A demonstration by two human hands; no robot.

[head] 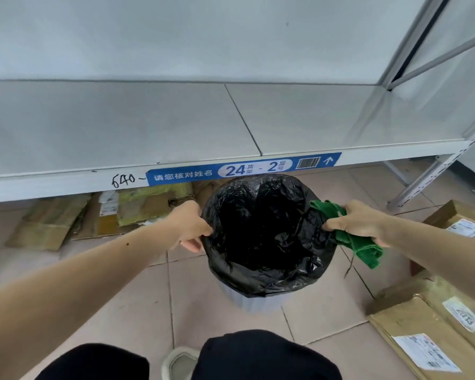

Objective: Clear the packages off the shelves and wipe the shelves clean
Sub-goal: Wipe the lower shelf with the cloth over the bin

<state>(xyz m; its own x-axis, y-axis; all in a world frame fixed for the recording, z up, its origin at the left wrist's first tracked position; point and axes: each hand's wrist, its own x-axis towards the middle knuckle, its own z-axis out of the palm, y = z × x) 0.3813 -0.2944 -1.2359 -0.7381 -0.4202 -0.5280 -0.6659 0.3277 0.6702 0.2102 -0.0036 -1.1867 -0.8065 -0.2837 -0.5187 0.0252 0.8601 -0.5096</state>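
Shelf (176,119) surface lay open, edge to edge.
Bin (263,242) stood at its front edge; boxes (428,333) crowded the floor right.

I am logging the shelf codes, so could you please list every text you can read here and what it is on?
"请您核对姓名", "24 货架 - 2 层号", a barcode and an up arrow: blue label on the shelf edge.
"640-" handwritten: shelf edge, left of the label.
"2013", handwritten, uncertain: sticker on a package.
Other package labels: too blurred to read.
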